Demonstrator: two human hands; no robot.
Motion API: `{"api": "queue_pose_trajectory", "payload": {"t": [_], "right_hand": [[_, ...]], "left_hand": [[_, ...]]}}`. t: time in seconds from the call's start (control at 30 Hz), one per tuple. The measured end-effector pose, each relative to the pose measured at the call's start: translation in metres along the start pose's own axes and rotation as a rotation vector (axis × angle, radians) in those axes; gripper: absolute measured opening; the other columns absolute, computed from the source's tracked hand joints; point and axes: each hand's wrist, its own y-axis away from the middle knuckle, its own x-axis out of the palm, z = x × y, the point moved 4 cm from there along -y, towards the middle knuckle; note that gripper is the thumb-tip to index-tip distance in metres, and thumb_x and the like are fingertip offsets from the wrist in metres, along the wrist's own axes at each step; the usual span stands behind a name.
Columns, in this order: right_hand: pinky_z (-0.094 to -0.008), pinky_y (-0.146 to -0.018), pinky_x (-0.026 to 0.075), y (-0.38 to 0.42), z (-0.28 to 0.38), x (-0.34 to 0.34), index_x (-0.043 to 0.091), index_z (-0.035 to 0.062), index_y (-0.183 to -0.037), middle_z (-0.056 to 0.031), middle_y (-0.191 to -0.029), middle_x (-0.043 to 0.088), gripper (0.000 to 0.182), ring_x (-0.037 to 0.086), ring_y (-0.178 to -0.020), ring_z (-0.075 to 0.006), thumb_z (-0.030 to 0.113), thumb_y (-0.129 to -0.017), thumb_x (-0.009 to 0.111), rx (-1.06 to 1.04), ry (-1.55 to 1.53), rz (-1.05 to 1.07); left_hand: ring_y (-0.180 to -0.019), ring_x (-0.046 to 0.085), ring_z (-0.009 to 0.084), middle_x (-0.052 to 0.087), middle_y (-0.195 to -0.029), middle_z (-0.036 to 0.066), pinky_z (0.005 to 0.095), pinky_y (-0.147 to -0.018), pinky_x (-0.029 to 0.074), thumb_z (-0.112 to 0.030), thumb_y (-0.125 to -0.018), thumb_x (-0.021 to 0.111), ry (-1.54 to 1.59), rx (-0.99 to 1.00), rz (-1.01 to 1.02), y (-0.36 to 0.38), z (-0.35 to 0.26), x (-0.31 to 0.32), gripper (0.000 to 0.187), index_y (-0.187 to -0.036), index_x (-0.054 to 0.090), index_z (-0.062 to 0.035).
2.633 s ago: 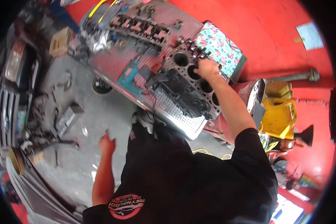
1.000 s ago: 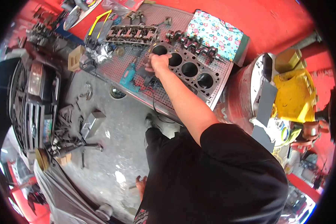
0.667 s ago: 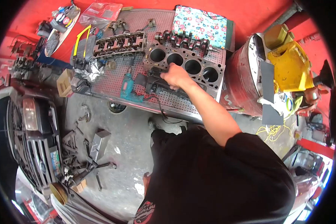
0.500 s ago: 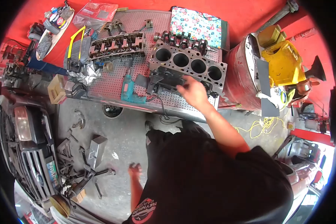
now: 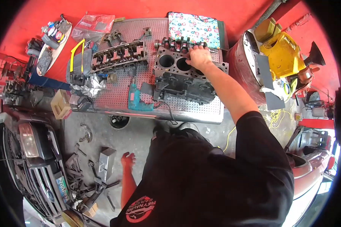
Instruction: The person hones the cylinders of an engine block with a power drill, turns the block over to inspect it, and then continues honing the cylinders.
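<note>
My right hand [image 5: 199, 56] rests over the top face of the engine block [image 5: 183, 81], its fingers reaching the crankshaft [image 5: 174, 44] lying just behind the block. Part of the cylinder bores is covered by the hand and forearm; whether the fingers grip anything is hard to make out. Low on the left, my left hand [image 5: 128, 159] hangs above the floor beside my body, fingers loosely curled with nothing seen in them. To the left of the block are a teal drill [image 5: 136, 99] and a cylinder head [image 5: 119, 56] on the perforated table [image 5: 113, 100].
Pistons [image 5: 117, 36], a yellow-framed hacksaw [image 5: 76, 49] and crumpled foil [image 5: 91, 86] are on the table's left half. A flowered cloth [image 5: 194, 28] lies at the back. At the right stands a red drum [image 5: 240, 68]; a vehicle [image 5: 38, 162] is at the left.
My right hand has moved from the block's near side back over its top to the crankshaft. My left hand has risen slightly and shifted left. The camera view has shifted slightly.
</note>
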Motion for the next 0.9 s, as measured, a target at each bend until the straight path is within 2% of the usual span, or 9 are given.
{"api": "queue_pose_trajectory", "payload": {"t": [0.1,0.17,0.27,0.37,0.47,0.53,0.67,0.8,0.9], "right_hand": [[-0.0437,-0.094,0.055,-0.02,0.007,-0.005,0.077,0.0117,-0.11,-0.0085,-0.112,0.075,0.044,0.071,-0.109,-0.027,0.047,-0.083,0.081,-0.14,0.08,0.043],[-0.04,-0.086,0.059,-0.015,0.007,-0.015,0.08,0.012,-0.097,-0.0079,-0.101,0.078,0.036,0.077,-0.096,-0.0258,0.045,-0.082,0.082,-0.229,0.108,-0.014],[-0.0412,-0.09,0.059,-0.009,-0.001,-0.046,0.075,0.0102,-0.109,-0.0115,-0.11,0.077,0.035,0.076,-0.1,-0.0267,0.037,-0.086,0.074,-0.223,0.129,-0.084],[-0.0417,-0.086,0.058,0.024,-0.032,-0.08,0.073,0.0085,-0.116,-0.0131,-0.108,0.075,0.036,0.075,-0.094,-0.0266,0.033,-0.089,0.071,0.012,-0.31,-0.351],[-0.0409,-0.084,0.058,0.088,-0.049,-0.079,0.07,0.0047,-0.124,-0.0167,-0.109,0.076,0.04,0.075,-0.091,-0.0312,0.028,-0.091,0.071,0.376,-0.854,-0.465],[-0.0361,-0.077,0.056,0.142,-0.043,-0.013,0.071,0.0041,-0.12,-0.0174,-0.099,0.076,0.033,0.075,-0.084,-0.0289,0.021,-0.092,0.073,0.538,-1.028,-0.599],[-0.0421,-0.07,0.055,0.298,0.064,0.136,0.072,0.0014,-0.106,-0.0217,-0.086,0.074,0.026,0.073,-0.073,-0.0309,0.022,-0.09,0.072,0.901,-1.073,-0.073],[-0.0383,-0.092,0.057,0.4,0.138,0.157,0.072,-0.0049,-0.12,-0.0189,-0.111,0.077,0.038,0.074,-0.102,-0.0273,0.018,-0.09,0.073,1.352,-1.28,0.258],[-0.0351,-0.083,0.059,0.412,0.136,0.155,0.064,-0.0063,-0.129,-0.0158,-0.109,0.075,0.042,0.073,-0.089,-0.0203,0.015,-0.094,0.072,1.314,-1.185,0.127]], "left_hand": [[-0.072,0.071,0.0171,0.076,-0.087,0.009,0.0341,-0.053,0.05,-0.015,-0.087,0.081,-0.17,0.018,0.028,-0.01,0.038,0.018,0.058,-0.139,0.058,-0.0038],[-0.084,0.076,0.0276,0.078,-0.097,0.019,0.0398,-0.074,0.059,-0.032,-0.086,0.082,-0.642,0.247,-0.062,0.019,0.039,0.029,0.052,-0.125,0.07,-0.0006],[-0.102,0.075,0.0321,0.077,-0.108,0.019,0.0412,-0.088,0.058,-0.044,-0.092,0.073,-0.514,0.555,0.142,-0.04,0.121,0.005,0.047,-0.118,0.075,-0.0049],[-0.106,0.074,0.0318,0.077,-0.109,0.017,0.0422,-0.088,0.057,-0.047,-0.097,0.066,-0.483,0.537,0.253,-0.057,0.104,0.001,0.044,-0.116,0.076,-0.0086],[-0.099,0.073,0.0297,0.077,-0.104,0.015,0.0463,-0.086,0.057,-0.045,-0.098,0.066,-1.137,0.551,0.324,-0.067,-0.006,0.034,0.046,-0.124,0.071,-0.008],[-0.095,0.071,0.028,0.074,-0.107,0.012,0.0513,-0.083,0.057,-0.044,-0.097,0.07,-0.208,-0.094,0.243,-0.064,-0.073,0.063,0.051,-0.131,0.064,-0.0071],[-0.116,0.064,0.033,0.066,-0.128,0.019,0.0517,-0.091,0.054,-0.047,-0.09,0.079,-0.039,-0.13,0.321,-0.079,-0.176,0.125,0.072,-0.141,0.049,-0.0069],[-0.113,0.064,0.0336,0.064,-0.131,0.017,0.0496,-0.09,0.057,-0.04,-0.088,0.084,0.107,-0.297,0.339,-0.106,-0.186,0.177,0.067,-0.139,0.056,-0.0077],[-0.117,0.063,0.0341,0.061,-0.137,0.015,0.0517,-0.095,0.055,-0.039,-0.089,0.083,0.205,-0.319,0.319,-0.111,-0.193,0.204,0.061,-0.136,0.059,-0.0091]]}}
